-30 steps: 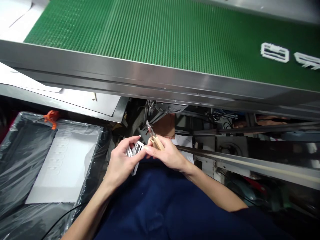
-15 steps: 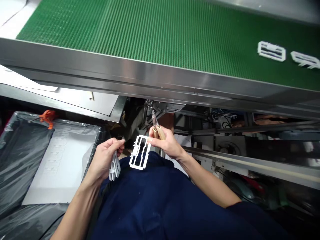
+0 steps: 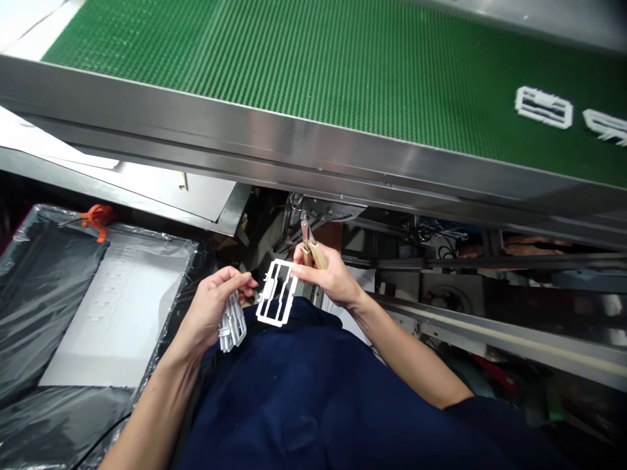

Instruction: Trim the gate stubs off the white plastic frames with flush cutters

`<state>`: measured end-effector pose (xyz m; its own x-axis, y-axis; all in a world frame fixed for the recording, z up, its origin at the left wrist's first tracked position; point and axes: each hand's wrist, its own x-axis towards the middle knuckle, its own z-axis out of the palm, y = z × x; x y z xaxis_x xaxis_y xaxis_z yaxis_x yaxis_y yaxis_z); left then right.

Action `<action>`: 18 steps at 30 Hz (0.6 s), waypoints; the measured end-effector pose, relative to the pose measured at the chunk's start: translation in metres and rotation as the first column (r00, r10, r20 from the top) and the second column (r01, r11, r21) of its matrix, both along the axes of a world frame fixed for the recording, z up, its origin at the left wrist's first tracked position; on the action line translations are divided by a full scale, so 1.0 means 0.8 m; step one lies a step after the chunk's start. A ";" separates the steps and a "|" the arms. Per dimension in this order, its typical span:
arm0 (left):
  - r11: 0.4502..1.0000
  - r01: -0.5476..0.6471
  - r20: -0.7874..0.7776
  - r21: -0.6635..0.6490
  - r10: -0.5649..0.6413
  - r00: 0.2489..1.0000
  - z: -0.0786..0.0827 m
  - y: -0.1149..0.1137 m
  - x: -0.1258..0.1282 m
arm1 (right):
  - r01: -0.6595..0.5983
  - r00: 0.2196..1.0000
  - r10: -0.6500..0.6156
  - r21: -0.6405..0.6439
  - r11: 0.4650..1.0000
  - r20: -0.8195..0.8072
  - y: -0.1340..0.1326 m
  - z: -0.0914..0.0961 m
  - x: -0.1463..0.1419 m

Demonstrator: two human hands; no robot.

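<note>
My left hand (image 3: 219,301) is closed around a stack of white plastic frames (image 3: 232,324), which hang below its fingers. A single white plastic frame (image 3: 277,294) with long slots is pinched by its upper right corner in my right hand (image 3: 327,277). That same hand also holds a pair of nippers (image 3: 313,251) with tan handles, jaws pointing up and away from me. The single frame is between the two hands, close to the left fingertips but apart from them.
Ahead runs a green conveyor belt (image 3: 294,72) with a metal side rail (image 3: 274,140). Two white frames (image 3: 543,108) lie on its right part. At left, a bin lined with clear plastic (image 3: 29,287) holds a white sheet (image 3: 112,326); an orange-handled tool (image 3: 96,219) rests on its rim.
My left hand has moved slightly right, toward the single frame, with its stack turned more into view. The frames on the belt appear a little farther right as the view shifts.
</note>
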<state>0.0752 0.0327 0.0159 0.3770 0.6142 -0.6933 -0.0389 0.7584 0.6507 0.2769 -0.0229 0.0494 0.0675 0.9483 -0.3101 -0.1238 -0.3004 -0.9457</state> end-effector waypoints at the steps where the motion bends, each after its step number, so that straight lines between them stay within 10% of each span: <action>1: 1.000 -0.022 0.018 0.007 0.022 1.000 0.002 -0.001 0.002 | -0.007 1.000 0.007 0.000 1.000 0.000 0.000 0.000 0.002; 13: 0.953 -0.241 0.102 -0.184 0.262 0.960 -0.015 -0.054 0.036 | -0.205 0.772 0.238 -0.123 0.971 0.590 -0.013 -0.007 -0.050; 18: 0.870 -0.373 0.095 -0.322 0.422 0.902 -0.032 -0.089 0.035 | -0.274 0.720 0.345 -0.211 0.938 0.602 -0.027 -0.022 -0.081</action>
<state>0.1028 -0.0387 -0.0101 0.2623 0.5169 -0.8149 -0.4606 0.8091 0.3649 0.2121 -0.0445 0.0316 -0.0131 0.9170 -0.3986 0.5959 -0.3129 -0.7395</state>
